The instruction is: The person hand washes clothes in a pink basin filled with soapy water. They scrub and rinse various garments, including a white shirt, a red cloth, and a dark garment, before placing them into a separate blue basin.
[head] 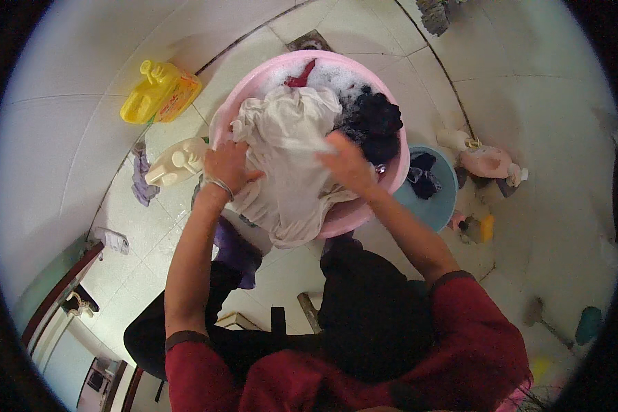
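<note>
A wet white garment [288, 149] is bunched in a pink plastic basin [358, 225], its lower end draped over the near rim. My left hand [229, 165] rests on the garment's left side at the basin's rim, thumb spread away from the fingers. Blurred by motion, my right hand [347, 162] is over the garment's right side; whether cloth is between its fingers is unclear. Dark laundry [373, 123] sits in the suds to the right. A piece of red cloth [303, 76] pokes out of white foam [332, 77] at the far side.
A blue basin [448, 206] with dark cloth [425, 175] stands right of the pink one. On the left are a yellow detergent jug [167, 95], a cream jug [177, 162] and a purplish cloth [143, 177]. A pink bottle [486, 160] lies at right. A floor drain [309, 40] is beyond.
</note>
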Demonstrator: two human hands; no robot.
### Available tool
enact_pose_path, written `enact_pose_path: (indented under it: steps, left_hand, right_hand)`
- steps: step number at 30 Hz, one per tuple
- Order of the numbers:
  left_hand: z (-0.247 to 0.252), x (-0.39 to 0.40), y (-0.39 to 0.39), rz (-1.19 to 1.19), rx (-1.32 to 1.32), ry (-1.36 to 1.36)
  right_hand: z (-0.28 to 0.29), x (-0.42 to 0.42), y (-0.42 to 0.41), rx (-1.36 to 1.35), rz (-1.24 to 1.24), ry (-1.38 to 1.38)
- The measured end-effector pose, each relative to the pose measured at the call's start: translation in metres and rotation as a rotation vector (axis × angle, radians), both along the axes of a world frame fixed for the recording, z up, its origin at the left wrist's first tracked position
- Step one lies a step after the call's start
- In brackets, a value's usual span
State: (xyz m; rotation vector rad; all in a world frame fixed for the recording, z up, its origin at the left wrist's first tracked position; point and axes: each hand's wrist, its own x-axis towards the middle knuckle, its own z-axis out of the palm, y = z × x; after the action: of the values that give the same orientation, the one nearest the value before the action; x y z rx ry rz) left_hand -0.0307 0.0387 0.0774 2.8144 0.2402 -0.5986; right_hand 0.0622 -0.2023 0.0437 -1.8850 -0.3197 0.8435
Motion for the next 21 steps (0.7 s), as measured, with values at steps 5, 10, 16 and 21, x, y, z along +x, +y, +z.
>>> enact_pose_path:
  steps: [5, 10, 16, 21]
  left_hand:
    - [-0.035, -0.019, -0.007, -0.021, 0.110, 0.087]
    - [-0.032, -0.016, 0.023, 0.571, -0.549, -0.441]
    - [0.057, 0.012, 0.023, 1.080, -1.099, -0.634]
    - [0.071, 0.014, 0.025, 0.707, -1.015, -0.524]
  right_hand:
    - [0.069, 0.036, -0.023, 0.332, -0.332, 0.144]
    - [0.069, 0.053, -0.044, 0.202, -0.415, -0.062]
    - [0.091, 0.061, -0.052, -0.058, 0.327, -0.298]
    - [0.052, 0.083, -0.081, -0.252, 0.784, -0.396]
